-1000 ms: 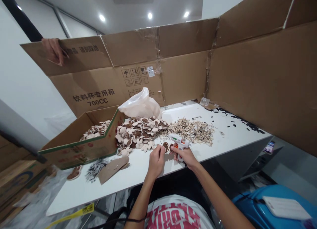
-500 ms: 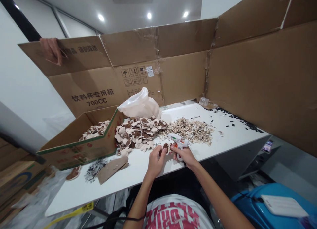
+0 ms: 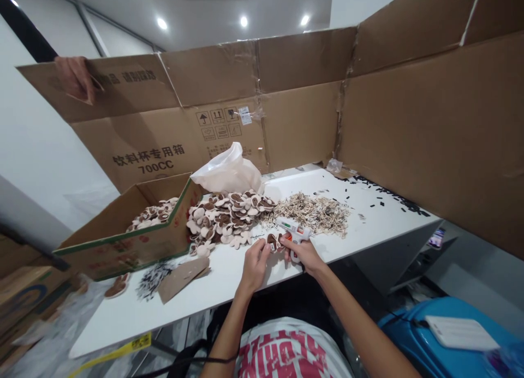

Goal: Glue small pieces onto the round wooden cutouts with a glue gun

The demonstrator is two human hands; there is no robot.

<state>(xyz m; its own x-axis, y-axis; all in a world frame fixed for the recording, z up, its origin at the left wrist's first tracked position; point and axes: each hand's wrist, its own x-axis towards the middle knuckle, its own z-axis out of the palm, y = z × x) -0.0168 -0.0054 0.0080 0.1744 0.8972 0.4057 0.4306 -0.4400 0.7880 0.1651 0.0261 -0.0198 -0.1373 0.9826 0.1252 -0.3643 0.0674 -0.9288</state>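
Note:
My left hand (image 3: pixel 254 262) pinches the edge of a small brown and cream fabric piece (image 3: pixel 272 239) just over the table's front edge. A small white patch shows on that piece by my left thumb. My right hand (image 3: pixel 303 253) is wrapped round a white and orange glue gun (image 3: pixel 295 230), and its fingertips also touch the piece's right side. Behind my hands lies a heap of flower-like or animal-shaped felt pieces (image 3: pixel 223 220), brown and cream. Right of it is a pile of thin cream loops or strips (image 3: pixel 315 214).
An open cardboard box (image 3: pixel 118 258) with more felt pieces stands left, beside a white plastic bag (image 3: pixel 229 171). Black and grey bits (image 3: pixel 153 280) and a brown card (image 3: pixel 182 280) lie in front. Tall cardboard (image 3: pixel 303 121) walls the table's back; another person's hand (image 3: pixel 76 78) grips it.
The small white patch on the fabric piece now shows beside my left thumb, which has shifted slightly. My right hand keeps the glue gun. The whole view has moved a little.

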